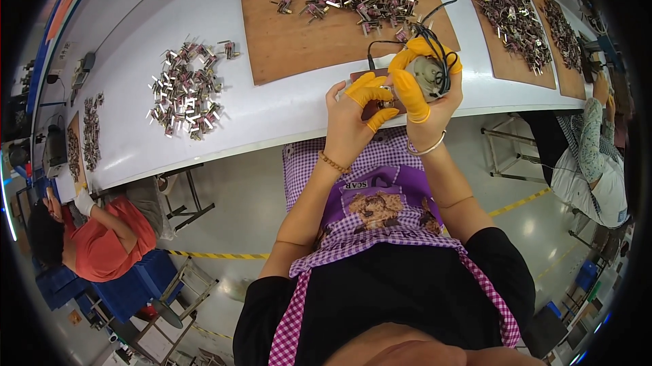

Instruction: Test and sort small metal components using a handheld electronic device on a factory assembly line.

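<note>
Clutching grey device [426, 76] in right hand [437, 105] near wooden board [292, 50]; can't tell if pinching half-hidden part [386, 98] with left hand [353, 106].

Bright indoor light, glare on the floor [248, 203], tabletop [272, 111] bowed by fisheye distortion, dark corners

1. A long white workbench [125, 128] curves across the upper view.
2. Below it spreads a glossy, pale grey floor [251, 193], catching bright reflections.
3. Yellow-and-black striped tape [224, 255] crosses the floor.
4. Near the bench stand a dark-legged stool [195, 189] on the left and a metal frame [517, 177] on the right.
5. A bright light strip [9, 206] glows at the far left edge.
</note>
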The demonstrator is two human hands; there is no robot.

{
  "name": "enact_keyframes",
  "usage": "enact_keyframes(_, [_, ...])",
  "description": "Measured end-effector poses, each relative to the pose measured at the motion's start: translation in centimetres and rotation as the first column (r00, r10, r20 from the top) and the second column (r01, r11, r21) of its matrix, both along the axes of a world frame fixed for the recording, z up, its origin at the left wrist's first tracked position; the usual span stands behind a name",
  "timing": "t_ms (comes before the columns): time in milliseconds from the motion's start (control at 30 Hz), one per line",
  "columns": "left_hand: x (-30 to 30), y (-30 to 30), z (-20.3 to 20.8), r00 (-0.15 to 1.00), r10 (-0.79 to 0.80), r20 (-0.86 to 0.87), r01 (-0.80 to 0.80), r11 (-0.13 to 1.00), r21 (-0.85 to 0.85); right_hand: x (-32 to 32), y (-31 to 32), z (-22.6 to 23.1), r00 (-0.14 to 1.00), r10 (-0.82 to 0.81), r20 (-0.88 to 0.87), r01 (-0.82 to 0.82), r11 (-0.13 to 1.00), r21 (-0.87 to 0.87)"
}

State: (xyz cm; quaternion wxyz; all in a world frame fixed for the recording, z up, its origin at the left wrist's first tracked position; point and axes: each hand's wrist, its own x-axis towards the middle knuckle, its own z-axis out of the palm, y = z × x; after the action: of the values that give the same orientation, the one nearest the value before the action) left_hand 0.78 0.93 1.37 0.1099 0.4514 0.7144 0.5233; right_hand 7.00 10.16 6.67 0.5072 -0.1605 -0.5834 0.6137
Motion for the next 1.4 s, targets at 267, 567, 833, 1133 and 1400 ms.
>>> enact_keyframes(267, [0.0,0.2,0.1,1.0,0.023,-0.012,-0.022,1.0,0.011,-0.5,0.6,-0.3,1.0,0.014,0.016,-0.016,0.991,0.133])
enact_keyframes(567, [0.0,-0.1,-1.5,0.999,0.017,0.044,-0.021,0.996,0.082,-0.3,0.0,-0.1,0.977,-0.13,0.167,0.049,0.907,0.419])
enact_keyframes(833, [0.1,-0.8,-3.3,0.985,0.059,0.161,-0.054,0.998,-0.036,-0.1,-0.2,-0.1,0.989,-0.133,0.065,0.09,0.887,0.453])
enact_keyframes(1133, [-5.5,-3.0,0.0,0.981,0.152,0.119,-0.166,0.979,0.116,1.2,0.4,1.3,0.999,0.025,-0.029,-0.022,0.996,0.085])
enact_keyframes(1400, [-16.3,-10.9,0.7,0.668,0.431,-0.606,-0.73,0.537,-0.423,3.3,1.2,0.3,0.974,-0.16,0.159,0.16,0.987,0.01])
